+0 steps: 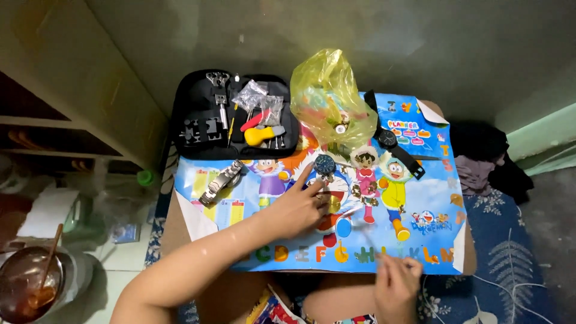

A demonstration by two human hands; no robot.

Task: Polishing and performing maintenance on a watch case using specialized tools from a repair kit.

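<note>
The left hand [297, 207] lies palm-down on a small counter [468, 258] covered by a bright blue cartoon poster [420, 204], fingers spread narrow, the forefinger stretched toward a blue-faced watch head [324, 164] that sits just beyond its tip; whether it touches the case I cannot tell. Under the knuckles a small gold-coloured round part [331, 203] shows on the poster. The right hand [396, 282] hovers at the near edge of the counter, fingers pinched together around something thin and pale; what it grips is too small to tell. Left of the watch head a steel link bracelet [221, 182] lies slanted across a yellow chart printed on the poster. At the far left corner an open black tool case [192, 102] holds metal tools, a red-handled tool and a yellow-handled tool [264, 134], with small clear packets [259, 99] resting on top of them. Beside the case stands a crumpled yellow plastic bag [327, 90], a small round piece visible through its side. Right of the bag a black-strapped watch [393, 144] lies diagonally over a blue printed sheet [414, 129] with coloured oval labels. Along the poster's near edge runs a row of big coloured letters. Off the counter, at lower left, a brown bowl with a spoon [30, 282] stands on the floor.
</note>
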